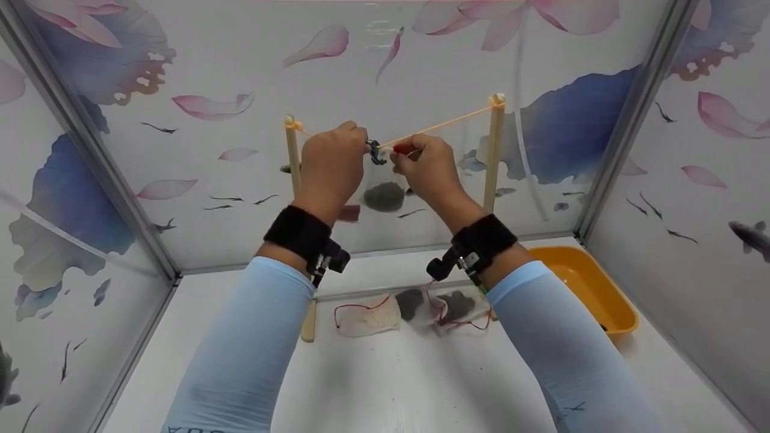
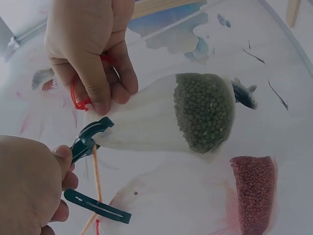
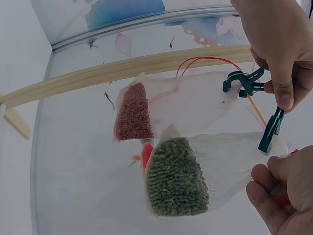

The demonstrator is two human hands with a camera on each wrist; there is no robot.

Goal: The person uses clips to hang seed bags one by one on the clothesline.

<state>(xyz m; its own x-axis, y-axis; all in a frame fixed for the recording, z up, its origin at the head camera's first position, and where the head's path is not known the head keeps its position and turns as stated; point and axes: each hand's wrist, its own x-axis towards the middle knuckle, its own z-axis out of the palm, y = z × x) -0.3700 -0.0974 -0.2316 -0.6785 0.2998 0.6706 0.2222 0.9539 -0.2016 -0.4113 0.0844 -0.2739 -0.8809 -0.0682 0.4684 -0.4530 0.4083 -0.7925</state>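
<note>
My left hand [image 1: 334, 159] pinches a dark green clip [image 3: 271, 131] at the top corner of a white mesh bag of green beans [image 2: 205, 112]. The clip's tip lies over the bag's mesh, beside the orange cord [image 1: 445, 125]. Facing it, my right hand [image 1: 430, 165] pinches the gathered mouth of that bag, with a red drawstring [image 2: 78, 95] among its fingers. A second mesh bag, holding small reddish beans [image 3: 134, 112], hangs alongside with another green clip [image 2: 98, 205] at its top.
The cord runs between two wooden posts [image 1: 493, 156]. Behind them stands a floral-printed wall. On the white table lie several mesh bags [image 1: 368, 317] with red strings. An orange tray [image 1: 601, 288] stands at the right.
</note>
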